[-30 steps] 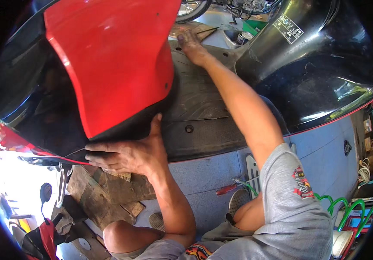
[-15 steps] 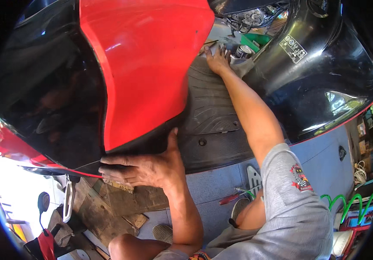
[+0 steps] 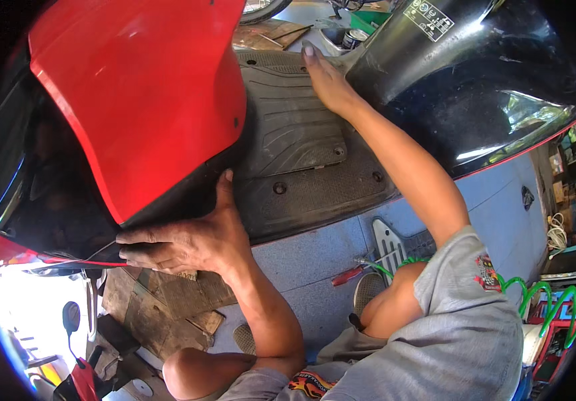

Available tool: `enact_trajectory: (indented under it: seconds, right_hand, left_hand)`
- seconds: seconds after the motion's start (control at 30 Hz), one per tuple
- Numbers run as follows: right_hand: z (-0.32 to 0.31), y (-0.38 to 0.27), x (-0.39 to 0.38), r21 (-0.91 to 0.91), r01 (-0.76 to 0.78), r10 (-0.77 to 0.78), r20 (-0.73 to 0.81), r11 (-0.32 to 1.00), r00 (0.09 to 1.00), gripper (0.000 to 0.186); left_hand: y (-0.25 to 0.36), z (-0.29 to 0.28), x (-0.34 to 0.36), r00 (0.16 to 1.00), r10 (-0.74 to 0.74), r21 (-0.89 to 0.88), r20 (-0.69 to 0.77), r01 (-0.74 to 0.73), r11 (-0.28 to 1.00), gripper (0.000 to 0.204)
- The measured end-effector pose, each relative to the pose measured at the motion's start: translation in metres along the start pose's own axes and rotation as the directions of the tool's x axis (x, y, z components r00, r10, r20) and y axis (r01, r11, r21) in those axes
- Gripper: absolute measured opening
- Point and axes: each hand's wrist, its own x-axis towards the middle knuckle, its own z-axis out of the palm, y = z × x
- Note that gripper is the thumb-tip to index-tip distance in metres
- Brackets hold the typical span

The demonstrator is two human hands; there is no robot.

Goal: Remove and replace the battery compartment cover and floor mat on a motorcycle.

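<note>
A scooter's footboard (image 3: pixel 294 110), grey-black and ribbed with several screw holes, lies in front of me. To its left rises a red body panel (image 3: pixel 147 87) above a black lower side panel (image 3: pixel 54 194). My left hand (image 3: pixel 191 240) is spread against that black panel's lower edge, thumb up and fingers stretched out to the left. At the far right part of the footboard, my right hand (image 3: pixel 331 83) rests with its visible digits stretched away from me. Some of its fingers are hidden. Neither hand shows a loose thing in it.
A black front leg shield (image 3: pixel 428 93) stands on the right. On the floor lie a red-handled tool (image 3: pixel 347 277), a metal stand-like plate (image 3: pixel 388 240) and wooden boards (image 3: pixel 194 294). A coiled green hose (image 3: pixel 548 307) hangs at right. A can (image 3: pixel 353 39) stands beyond the footboard.
The scooter's panels and footboard now sit further left and higher in the picture, and more floor shows beyond. My left hand stays on the black panel; the right hand's spread fingers have drawn together.
</note>
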Motion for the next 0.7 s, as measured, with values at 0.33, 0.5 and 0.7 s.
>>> enact_trajectory:
  seconds: [0.33,0.5,0.7]
  right_hand:
    - [-0.011,-0.011,-0.087,-0.183,0.185,-0.174,0.075,0.966,0.982,0.075]
    - [-0.106,-0.042,-0.217,-0.121,0.257,-0.249,0.076,0.959,0.965,0.046]
    - [-0.109,0.032,-0.377,-0.313,0.084,-0.006,0.242,0.946,0.97,0.02]
  left_hand:
    - [0.002,0.007,0.004,0.997,-0.072,-0.011,0.038,0.073,0.997,0.163]
    - [0.014,-0.001,-0.01,0.991,-0.08,-0.061,0.105,0.087,0.994,0.158]
    - [0.061,-0.017,-0.058,0.782,0.618,-0.691,-0.083,-0.491,0.53,0.057]
